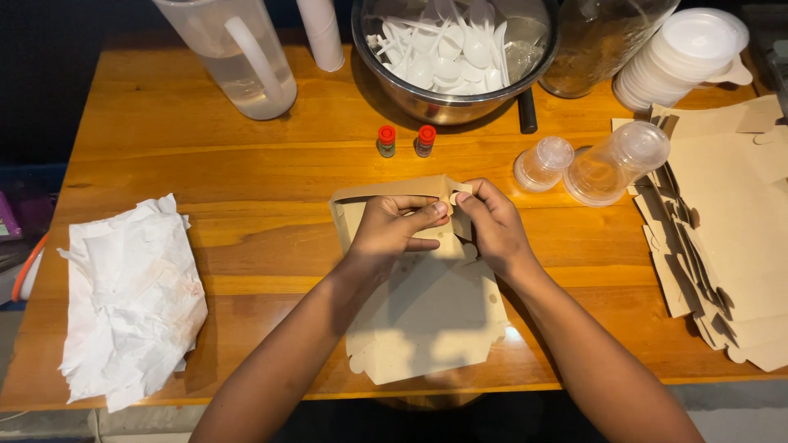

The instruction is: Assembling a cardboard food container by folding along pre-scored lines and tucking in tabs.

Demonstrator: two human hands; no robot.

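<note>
Brown cardboard box blank (427, 320) lies mid-table with its long axis running away from the person, its far flaps pinched between the left hand (396, 230) and right hand (492, 226), both apparently grasping the same corner fold.

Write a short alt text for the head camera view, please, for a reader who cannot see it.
Two bare hands, left hand and right hand, fold a flat brown cardboard box on a wooden table. Around it lie crumpled white paper, a steel bowl of white plastic spoons and stacked box blanks.
</note>
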